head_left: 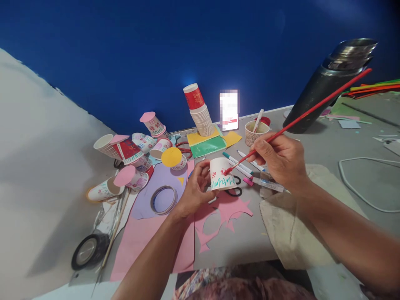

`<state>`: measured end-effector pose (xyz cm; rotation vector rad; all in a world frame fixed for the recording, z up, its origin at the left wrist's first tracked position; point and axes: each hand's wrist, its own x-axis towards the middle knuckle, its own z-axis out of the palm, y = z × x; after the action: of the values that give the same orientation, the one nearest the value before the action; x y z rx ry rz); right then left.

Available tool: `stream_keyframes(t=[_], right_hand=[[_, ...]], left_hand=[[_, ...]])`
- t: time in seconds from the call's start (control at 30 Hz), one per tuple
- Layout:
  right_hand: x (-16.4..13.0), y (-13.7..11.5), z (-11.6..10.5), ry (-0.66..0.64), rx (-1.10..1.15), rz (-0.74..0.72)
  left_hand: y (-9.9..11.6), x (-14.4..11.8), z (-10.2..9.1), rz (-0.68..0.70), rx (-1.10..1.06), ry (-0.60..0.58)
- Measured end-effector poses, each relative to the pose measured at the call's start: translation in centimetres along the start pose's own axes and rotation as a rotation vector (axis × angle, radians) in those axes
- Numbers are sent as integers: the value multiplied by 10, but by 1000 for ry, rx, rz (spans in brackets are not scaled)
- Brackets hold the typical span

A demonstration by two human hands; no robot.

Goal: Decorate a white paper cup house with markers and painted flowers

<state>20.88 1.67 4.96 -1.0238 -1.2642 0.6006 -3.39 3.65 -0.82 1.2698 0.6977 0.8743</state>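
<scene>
My left hand (198,187) is wrapped round a white paper cup (220,166), which is upside down with its wide rim low. Red flower marks and green grass-like strokes decorate the cup's side. Between the fingers of my right hand (278,158) is a long red paintbrush (300,123). Its red-coated tip touches the cup's side beside a flower mark. Behind the cup show the black handles of scissors (235,191), partly hidden. Several markers (237,163) lie between the cup and my right hand. Pink paper scraps (231,206) lie just under the cup.
Decorated cups (133,178) crowd the left side. A tall cup stack (201,118) stands at the back near a lit phone (229,110). A small patterned cup (250,135) holds a marker. A dark flask (325,83) is at right; tape rolls (164,211) lie left, a cloth (281,229) right.
</scene>
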Motion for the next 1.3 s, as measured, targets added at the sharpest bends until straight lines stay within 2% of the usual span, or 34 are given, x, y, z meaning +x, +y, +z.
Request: stream_keyframes(t=[0.1,0.3,0.43,0.53,0.73,0.83,0.93,1.0,1.07,1.17,1.3], right_hand=[[-1,-1,0,-10,-37,-8],[0,1,-1,99,27,-7],[1,5,-3,59,42,-44],[0,7,-4,-66,28,-22],[-4,12,0,-495,-243,-7],[-7,16,2,-607,-300,-42],[-9,20,2,-594,-405,-166],[-9,23,3,-586,-508,-261],[-9,26,4,-611,-590,-316],[-9,27,6,-659,-645,-334],[-10,27,6,-684,-647,-306]], left_hand=[[0,0,0,2,-15,-5],[-2,0,0,28,-33,-5],[-1,0,1,15,-64,9],[4,-2,4,2,-85,30],[13,-9,8,-16,-114,36],[12,-9,9,-12,-107,28],[11,-8,6,79,-13,26],[11,-8,3,153,108,23],[12,-9,-1,169,250,11],[15,-11,-5,163,466,5],[17,-11,-5,223,738,6]])
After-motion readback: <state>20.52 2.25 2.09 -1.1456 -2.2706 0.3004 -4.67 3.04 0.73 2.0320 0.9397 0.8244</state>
